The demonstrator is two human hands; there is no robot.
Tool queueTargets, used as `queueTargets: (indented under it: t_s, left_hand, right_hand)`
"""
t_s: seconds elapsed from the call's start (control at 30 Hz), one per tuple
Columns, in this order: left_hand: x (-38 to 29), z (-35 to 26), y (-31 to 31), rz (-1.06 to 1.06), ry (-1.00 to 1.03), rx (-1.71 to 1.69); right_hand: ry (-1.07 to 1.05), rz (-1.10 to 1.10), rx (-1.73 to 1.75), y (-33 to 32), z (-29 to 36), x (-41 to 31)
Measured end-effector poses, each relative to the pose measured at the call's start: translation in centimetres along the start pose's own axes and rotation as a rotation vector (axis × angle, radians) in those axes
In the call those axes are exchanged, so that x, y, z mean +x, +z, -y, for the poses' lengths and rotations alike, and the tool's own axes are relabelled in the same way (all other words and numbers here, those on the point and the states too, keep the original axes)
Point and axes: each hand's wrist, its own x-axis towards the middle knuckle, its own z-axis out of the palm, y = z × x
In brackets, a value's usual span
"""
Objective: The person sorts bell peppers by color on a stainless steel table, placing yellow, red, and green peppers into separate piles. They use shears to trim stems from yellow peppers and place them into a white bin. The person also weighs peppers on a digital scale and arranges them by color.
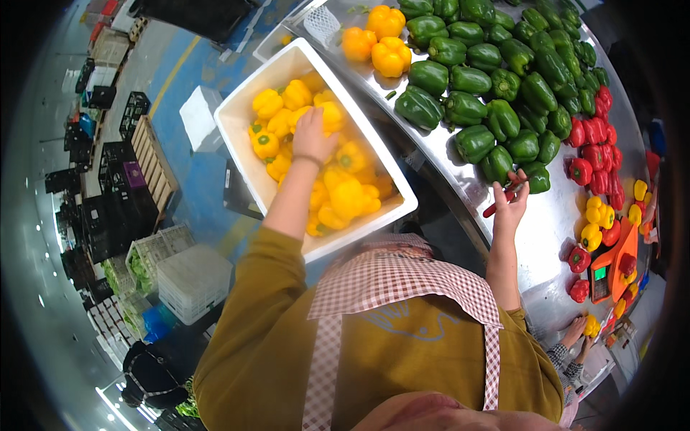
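My left hand (312,139) reaches into a white foam box (372,123) and rests on the yellow bell peppers (347,196) heaped inside. Its fingertips are against one pepper, but whether they grip it I cannot tell. Over the edge of a steel table (544,237), my right hand (511,200) holds a small red-handled tool (493,207), partly covered by the fingers. Close beyond that hand lie green bell peppers (496,164), part of a large pile. Three yellow-orange peppers (389,56) sit at the table's far left corner, beside a white foam net (322,24).
Red peppers (593,153) and an orange scale (617,261) occupy the table's right side. Another person's hands (575,334) hold a yellow pepper there. On the floor to the left are a white foam block (200,118), a wooden pallet (153,167) and plastic crates (191,283).
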Motion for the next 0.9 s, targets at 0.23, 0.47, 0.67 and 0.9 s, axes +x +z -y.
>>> queueTargets:
  t_s: [0.23,0.47,0.67,0.9]
  left_hand:
    - [7.5,0.3,-0.1,0.629,0.002,0.215]
    - [2.9,2.4,-3.9,0.188,-0.304,-0.769]
    - [-6.2,-3.4,-5.9,-0.096,-0.795,-2.420]
    - [-10.5,-6.5,-6.0,-0.060,-0.925,-2.497]
  right_hand:
    - [-0.149,0.117,-0.228,2.2,3.4,-1.9]
    - [-0.095,0.355,-0.167,4.7,5.1,-3.2]
    - [-0.341,0.806,-0.328,11.0,6.9,-4.3]
    - [-0.699,0.841,-0.585,17.0,7.6,-5.3]
